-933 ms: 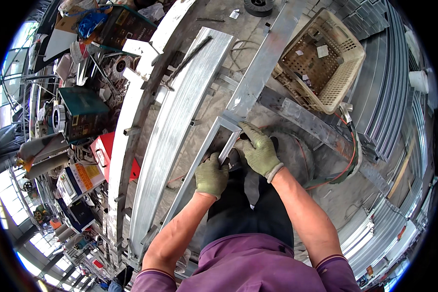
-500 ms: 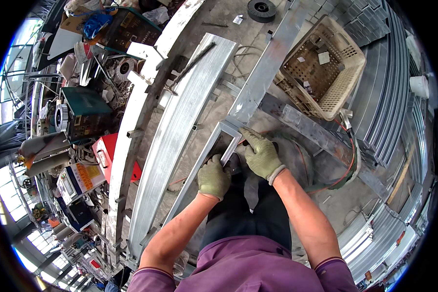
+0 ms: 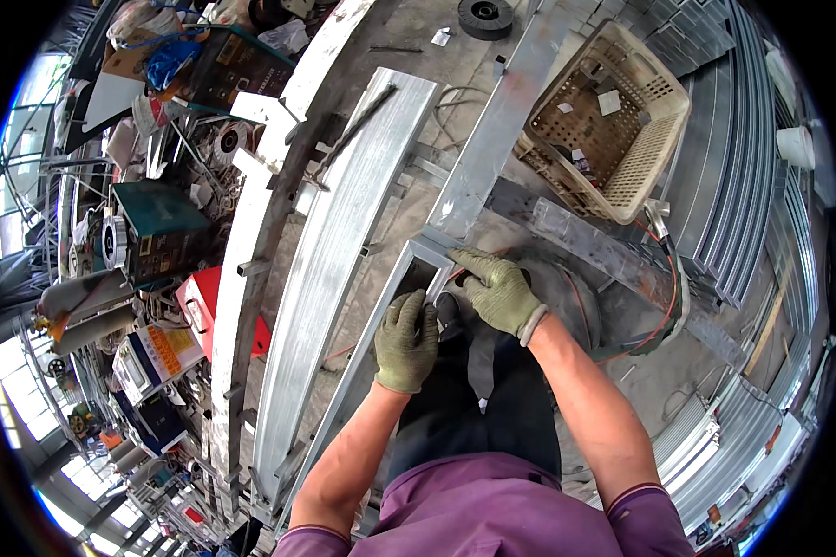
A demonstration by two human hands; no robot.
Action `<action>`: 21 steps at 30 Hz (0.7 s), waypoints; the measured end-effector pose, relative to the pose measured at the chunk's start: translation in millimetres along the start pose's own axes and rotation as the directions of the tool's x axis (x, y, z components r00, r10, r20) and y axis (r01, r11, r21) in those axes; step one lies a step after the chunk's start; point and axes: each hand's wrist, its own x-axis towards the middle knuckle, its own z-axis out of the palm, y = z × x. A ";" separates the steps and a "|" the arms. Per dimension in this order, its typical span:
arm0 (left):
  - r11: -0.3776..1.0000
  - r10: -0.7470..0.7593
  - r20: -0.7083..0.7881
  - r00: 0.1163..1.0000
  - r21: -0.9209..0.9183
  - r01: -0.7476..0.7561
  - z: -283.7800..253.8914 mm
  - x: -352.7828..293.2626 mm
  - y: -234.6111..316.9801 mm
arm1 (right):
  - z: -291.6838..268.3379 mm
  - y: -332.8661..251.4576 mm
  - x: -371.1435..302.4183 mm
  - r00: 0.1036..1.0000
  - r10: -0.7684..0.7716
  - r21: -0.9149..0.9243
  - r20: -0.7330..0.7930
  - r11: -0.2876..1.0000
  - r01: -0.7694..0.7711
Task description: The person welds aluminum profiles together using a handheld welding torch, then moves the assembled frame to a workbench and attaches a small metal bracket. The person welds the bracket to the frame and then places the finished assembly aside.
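A grey square-tube metal frame [image 3: 392, 285] has its mitred corner against a wide steel beam [image 3: 492, 148]; a long side runs down to the lower left and a short return piece stands beside it. My left hand [image 3: 406, 343], in an olive work glove, has its fingers closed over the frame where the short piece ends. At the corner my right hand [image 3: 502, 295], gloved alike, lays its index finger along the short piece, thumb beneath and other fingers curled. Its fingertips touch the metal. What lies under the left fingers is hidden.
A dirty cream plastic crate [image 3: 613, 121] stands far right, beside stacked metal profiles [image 3: 715, 186]. A broad galvanised channel [image 3: 334, 223] lies left of the frame. An orange cable [image 3: 664, 297] loops on the right. Machines, including a red box [image 3: 215, 311], crowd the left.
My left hand has shifted slightly, its fingers now reaching further up the frame. The right hand stays at the corner. The whole view has moved a little.
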 end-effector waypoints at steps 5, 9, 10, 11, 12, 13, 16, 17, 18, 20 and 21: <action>0.998 0.040 0.007 0.999 0.046 -0.040 1.7 5.8 6.8 | -2.2 -5.8 -6.2 0.990 0.138 0.348 0.035 0.927 -0.142; 0.995 0.025 0.064 0.998 0.100 -0.031 4.5 13.5 12.4 | 3.3 5.9 -8.0 0.988 0.150 0.474 0.041 0.868 -0.151; 0.994 -0.004 0.091 0.996 0.113 -0.006 4.7 14.8 13.6 | 4.3 8.9 -8.0 0.987 0.156 0.491 0.037 0.857 -0.154; 0.991 0.039 0.082 0.996 0.122 -0.048 5.0 15.7 13.3 | 5.0 7.2 -8.2 0.990 0.142 0.451 0.017 0.883 -0.135; 0.987 0.081 0.074 0.994 0.131 -0.090 6.4 17.7 12.7 | 5.0 3.8 -8.5 0.992 0.127 0.408 -0.002 0.906 -0.115; 0.981 0.123 0.066 0.990 0.140 -0.131 7.2 18.7 12.2 | 5.8 1.7 -8.4 0.994 0.112 0.364 -0.020 0.926 -0.097; 0.988 0.066 0.053 0.996 0.139 -0.073 8.7 18.0 14.1 | 3.1 1.3 -7.9 0.991 -0.122 0.006 -0.047 0.992 0.123; 0.991 0.067 0.040 0.997 0.115 -0.071 8.9 17.4 12.8 | 4.3 1.5 -7.1 0.995 -0.092 0.038 -0.049 0.995 0.094; 0.993 0.068 0.027 0.997 0.091 -0.070 9.2 16.5 10.1 | 6.8 2.9 -5.5 0.997 -0.061 0.070 -0.050 0.995 0.065; 0.998 0.052 -0.016 0.999 0.033 -0.052 3.2 14.2 10.1 | 7.4 -0.2 -3.1 0.999 -0.007 0.101 -0.042 0.995 0.011; 0.999 0.036 -0.044 0.998 -0.002 -0.036 -5.6 12.8 14.2 | 4.8 -5.6 -2.5 0.999 0.017 0.100 -0.033 0.995 -0.014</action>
